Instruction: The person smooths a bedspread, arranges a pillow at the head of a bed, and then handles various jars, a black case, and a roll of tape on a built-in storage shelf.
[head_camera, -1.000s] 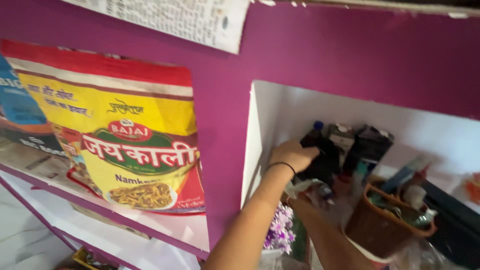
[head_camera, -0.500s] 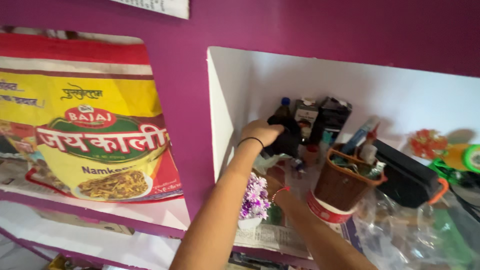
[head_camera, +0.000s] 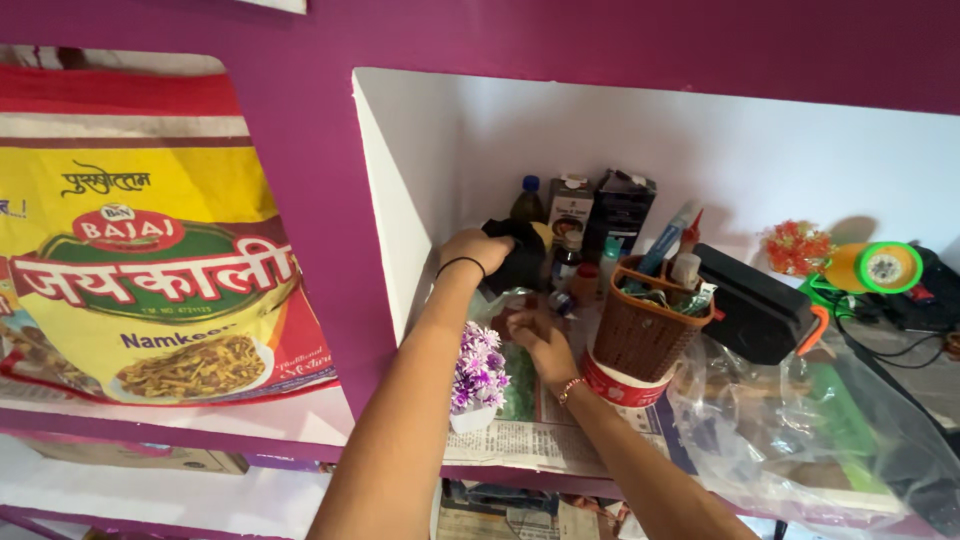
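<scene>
White shelf niche (head_camera: 420, 190), newspaper-lined (head_camera: 540, 450): flower pot (head_camera: 478, 375), bottles (head_camera: 527, 197), cartons (head_camera: 570, 205), brown basket (head_camera: 645, 335), black box (head_camera: 755, 315), plastic bag (head_camera: 800, 430), green reel (head_camera: 880, 266).

- Your left hand (head_camera: 478, 250) is at the back left of the shelf niche (head_camera: 400, 200), on a dark object (head_camera: 518, 262) just in front of a bottle (head_camera: 527, 200).
- Right of that bottle, two cartons (head_camera: 600, 210) against the back wall.
- Your right hand (head_camera: 540, 335) sits lower, on the newspaper lining (head_camera: 520, 445), between the little flower pot (head_camera: 478, 372) on its left and the woven basket (head_camera: 645, 335) on its right.
- A big snack bag (head_camera: 150, 270) is in the next niche left.

Yellow snack bag (head_camera: 150, 260), purple flowers (head_camera: 478, 365), brown basket (head_camera: 650, 325), black case (head_camera: 755, 305), orange flower (head_camera: 797, 247), clear plastic bag (head_camera: 800, 420)
</scene>
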